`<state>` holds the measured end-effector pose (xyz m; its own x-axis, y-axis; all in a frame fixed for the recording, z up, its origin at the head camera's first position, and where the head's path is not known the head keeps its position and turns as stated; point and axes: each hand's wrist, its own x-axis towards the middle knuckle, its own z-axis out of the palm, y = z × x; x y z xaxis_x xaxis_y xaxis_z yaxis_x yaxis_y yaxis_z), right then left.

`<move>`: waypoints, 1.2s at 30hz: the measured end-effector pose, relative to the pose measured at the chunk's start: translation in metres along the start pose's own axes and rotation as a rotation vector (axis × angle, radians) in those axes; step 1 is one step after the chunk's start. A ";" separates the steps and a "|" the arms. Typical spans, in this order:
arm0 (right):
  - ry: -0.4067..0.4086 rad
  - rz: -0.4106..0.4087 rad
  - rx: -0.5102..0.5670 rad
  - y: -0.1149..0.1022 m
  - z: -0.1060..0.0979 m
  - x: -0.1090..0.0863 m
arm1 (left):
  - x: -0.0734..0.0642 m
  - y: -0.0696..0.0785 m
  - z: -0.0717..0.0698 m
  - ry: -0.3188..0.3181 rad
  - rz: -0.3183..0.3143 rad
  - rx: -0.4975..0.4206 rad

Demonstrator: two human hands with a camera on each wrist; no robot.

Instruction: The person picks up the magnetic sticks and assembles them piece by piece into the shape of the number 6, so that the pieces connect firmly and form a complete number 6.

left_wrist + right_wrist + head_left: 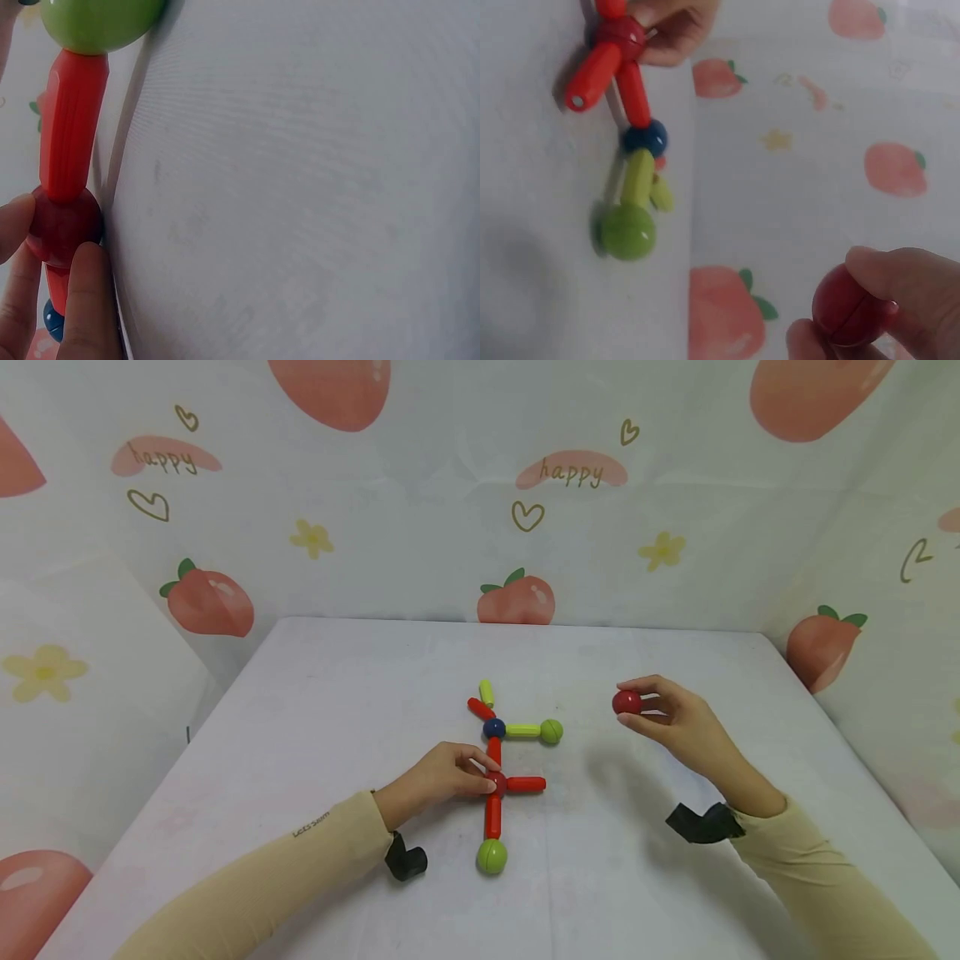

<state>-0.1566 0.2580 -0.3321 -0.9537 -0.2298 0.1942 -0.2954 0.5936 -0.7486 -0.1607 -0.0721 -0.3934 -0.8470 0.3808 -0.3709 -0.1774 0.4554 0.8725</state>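
Observation:
Between thumb and fingers, my left hand [444, 770] pinches a dark red ball [64, 229] at the middle of a stick-and-ball construction lying on the table. From that ball a red stick [492, 818] runs toward me to a green ball [492, 857], and another red stick [527, 785] points right with a free end. A third leads away to a dark blue ball [494, 728], which carries a yellow-green stick [522, 730] ending in a second green ball [551, 732]. Off to the right, my right hand [686, 727] holds a separate red ball [626, 702] by its fingertips above the table.
Beyond the blue ball lie a short red stick [481, 708], its end close to that ball, and a yellow-green stick [487, 693]. The white table [360, 693] ends at a peach-printed cloth backdrop [420, 510]. Black pieces [406, 860] hang at both sleeve cuffs.

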 end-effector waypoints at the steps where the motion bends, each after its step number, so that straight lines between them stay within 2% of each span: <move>1: -0.020 0.003 0.006 -0.001 0.003 0.000 | 0.000 0.000 0.000 0.001 -0.002 0.001; 14: -0.211 0.028 0.066 0.003 0.051 -0.011 | 0.000 0.000 -0.001 0.005 -0.006 0.001; 19: -0.281 0.006 0.123 0.010 0.065 -0.012 | 0.000 0.000 -0.001 -0.001 -0.005 -0.006; 25: -0.358 -0.010 0.109 0.015 0.077 -0.009 | 0.000 0.001 -0.001 -0.003 -0.004 -0.002; 36: -0.376 0.004 0.056 0.015 0.090 -0.010 | 0.000 0.000 -0.001 0.000 -0.005 -0.002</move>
<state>-0.1458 0.2000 -0.4020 -0.8644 -0.5007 -0.0472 -0.2784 0.5546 -0.7842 -0.1615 -0.0729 -0.3927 -0.8463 0.3781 -0.3754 -0.1830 0.4554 0.8713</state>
